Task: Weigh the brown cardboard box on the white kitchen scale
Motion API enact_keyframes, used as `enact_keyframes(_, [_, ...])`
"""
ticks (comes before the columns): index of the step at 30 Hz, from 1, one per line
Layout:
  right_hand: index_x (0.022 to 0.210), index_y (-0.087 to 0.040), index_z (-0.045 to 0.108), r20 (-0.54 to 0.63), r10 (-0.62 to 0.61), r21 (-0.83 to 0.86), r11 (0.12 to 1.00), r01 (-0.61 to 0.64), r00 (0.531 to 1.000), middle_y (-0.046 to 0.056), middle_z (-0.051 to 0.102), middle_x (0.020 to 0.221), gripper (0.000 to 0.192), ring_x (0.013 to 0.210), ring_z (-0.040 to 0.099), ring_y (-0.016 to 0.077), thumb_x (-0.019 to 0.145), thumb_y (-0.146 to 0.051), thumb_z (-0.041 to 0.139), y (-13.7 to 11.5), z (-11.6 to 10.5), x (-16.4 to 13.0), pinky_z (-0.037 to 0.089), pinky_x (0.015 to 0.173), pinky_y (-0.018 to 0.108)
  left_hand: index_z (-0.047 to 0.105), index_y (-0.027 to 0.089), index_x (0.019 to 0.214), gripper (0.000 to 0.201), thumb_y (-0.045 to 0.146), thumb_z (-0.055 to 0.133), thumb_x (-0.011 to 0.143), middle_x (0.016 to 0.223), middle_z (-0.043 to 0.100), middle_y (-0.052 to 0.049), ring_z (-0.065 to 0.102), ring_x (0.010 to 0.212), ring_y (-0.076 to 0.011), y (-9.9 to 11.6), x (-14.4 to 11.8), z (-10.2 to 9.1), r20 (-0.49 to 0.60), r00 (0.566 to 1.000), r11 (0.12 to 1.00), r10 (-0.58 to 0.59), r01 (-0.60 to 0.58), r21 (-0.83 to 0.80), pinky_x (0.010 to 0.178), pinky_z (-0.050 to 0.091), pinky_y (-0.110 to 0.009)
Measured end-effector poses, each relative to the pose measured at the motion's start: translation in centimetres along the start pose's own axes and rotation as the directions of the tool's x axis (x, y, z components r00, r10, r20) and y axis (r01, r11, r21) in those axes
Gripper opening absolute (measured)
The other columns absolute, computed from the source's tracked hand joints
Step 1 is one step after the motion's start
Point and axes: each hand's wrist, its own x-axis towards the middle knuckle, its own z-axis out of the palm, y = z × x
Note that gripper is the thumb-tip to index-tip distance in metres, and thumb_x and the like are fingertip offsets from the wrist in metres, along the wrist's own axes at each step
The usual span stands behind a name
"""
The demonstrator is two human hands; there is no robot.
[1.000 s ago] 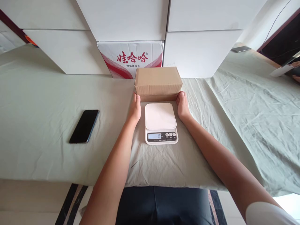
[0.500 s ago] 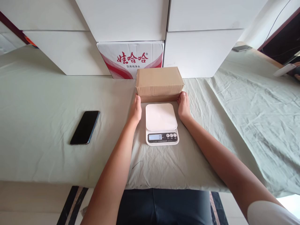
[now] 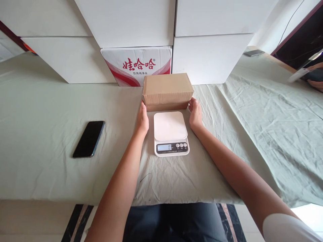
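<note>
A brown cardboard box (image 3: 168, 89) sits behind the kitchen scale on the cloth-covered table. My left hand (image 3: 142, 118) is at the box's left end, thumb up along its front edge. At the right end is my right hand (image 3: 195, 113), its fingers against the side and partly hidden. Between my wrists lies a white digital kitchen scale (image 3: 170, 126) with nothing on its platform. Its lit display (image 3: 164, 147) reads 0.
Stacked white cartons (image 3: 202, 57) stand behind the box, among them a red-and-white carton (image 3: 137, 65) with Chinese lettering. To the left lies a black smartphone (image 3: 88, 138). A grey flat device (image 3: 254, 53) rests at the far right. Wrinkled green cloth (image 3: 45, 134) covers the table.
The view has shifted slightly, so everything appears a little further left. My left thumb has slid outward from the box's front to its edge. Box and scale keep their places relative to each other.
</note>
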Motion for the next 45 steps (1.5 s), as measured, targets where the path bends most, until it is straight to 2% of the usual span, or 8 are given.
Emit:
enact_keyframes(3, [0.152,-0.032,0.07,-0.072,-0.007,-0.037,0.999,0.004,0.997,0.005,0.066,0.175,0.085,0.173,0.051,0.0307,0.099,-0.094,0.048,-0.8,0.3,-0.4,0.032,0.152,0.056,0.036,0.03,0.186,0.103,0.094,0.028,0.106,0.196,0.029,-0.005,0.023,0.184,-0.0228,0.0,-0.2,0.1,-0.023,1.0,1.0,0.001,0.0,0.008,0.151,0.019,-0.039])
enact_keyframes(9, [0.158,-0.033,0.069,-0.013,-0.047,-0.04,0.998,0.047,0.999,0.003,0.063,0.178,0.088,0.178,0.046,0.0292,0.099,-0.094,0.047,-1.3,0.4,-0.7,0.028,0.154,0.056,0.037,0.028,0.186,0.105,0.095,0.03,0.105,0.196,0.03,-0.007,0.023,0.184,-0.0234,0.0,0.0,0.1,-0.019,1.0,1.0,0.01,-0.01,0.001,0.151,0.018,-0.04])
enact_keyframes(18, [0.17,-0.03,0.055,-0.174,0.032,-0.043,0.998,-0.04,0.984,0.005,0.045,0.191,0.098,0.184,0.035,0.0281,0.096,-0.094,0.048,-0.3,0.1,-0.7,0.018,0.157,0.056,0.03,0.031,0.189,0.106,0.096,0.027,0.105,0.199,0.018,-0.004,0.016,0.186,-0.0244,-0.1,-0.3,-0.1,-0.057,0.998,1.0,-0.007,0.007,0.012,0.152,0.017,-0.04])
enact_keyframes(27, [0.149,-0.035,0.076,0.048,-0.001,0.053,0.999,-0.001,0.999,0.0,0.067,0.175,0.09,0.179,0.044,0.0355,0.091,-0.1,0.052,-2.4,0.9,-1.1,0.029,0.155,0.056,0.045,0.03,0.183,0.102,0.095,0.032,0.105,0.194,0.036,-0.008,0.028,0.183,-0.0249,0.4,-0.2,0.2,-0.009,1.0,1.0,0.024,-0.024,0.003,0.151,0.021,-0.042])
enact_keyframes(34, [0.16,-0.036,0.069,0.047,-0.137,0.02,0.99,0.137,0.989,-0.005,0.06,0.181,0.075,0.18,0.042,0.0274,0.104,-0.083,0.054,-4.2,0.9,-2.5,0.025,0.156,0.052,0.065,0.027,0.168,0.1,0.098,0.04,0.101,0.178,0.062,-0.012,0.046,0.176,-0.0315,2.9,-1.1,-0.1,-0.102,0.993,0.998,0.065,-0.068,-0.019,0.145,0.037,-0.044])
enact_keyframes(39, [0.161,-0.043,0.069,0.013,-0.174,0.058,0.983,0.173,0.985,-0.009,0.057,0.182,0.061,0.179,0.044,0.0284,0.109,-0.073,0.054,-7.6,0.7,-6.7,0.03,0.156,0.054,0.08,0.024,0.113,0.057,0.071,0.049,0.107,0.125,0.084,-0.013,0.079,0.129,-0.0313,6.5,-2.7,-0.4,-0.369,0.917,0.984,0.153,-0.177,-0.031,0.108,0.064,-0.043])
enact_keyframes(42, [0.166,-0.046,0.064,0.048,-0.122,0.019,0.992,0.122,0.991,-0.008,0.053,0.186,0.061,0.182,0.04,0.0305,0.109,-0.069,0.059,-8.9,0.0,-10.9,0.029,0.155,0.057,0.059,0.025,0.08,0.039,0.053,0.053,0.106,0.083,0.065,-0.005,0.069,0.086,-0.0215,8.1,-3.3,-0.5,-0.496,0.836,0.965,0.234,-0.263,0.012,0.074,0.057,-0.032])
enact_keyframes(45, [0.168,-0.051,0.06,0.051,-0.092,0.005,0.996,0.092,0.994,-0.01,0.047,0.189,0.059,0.184,0.034,0.0299,0.111,-0.065,0.058,-9.3,-0.9,-14.5,0.027,0.156,0.058,0.039,0.024,0.074,0.046,0.051,0.056,0.107,0.075,0.036,-0.001,0.05,0.073,-0.0171,9.0,-3.5,-0.6,-0.522,0.808,0.953,0.275,-0.3,0.038,0.068,0.047,-0.03])
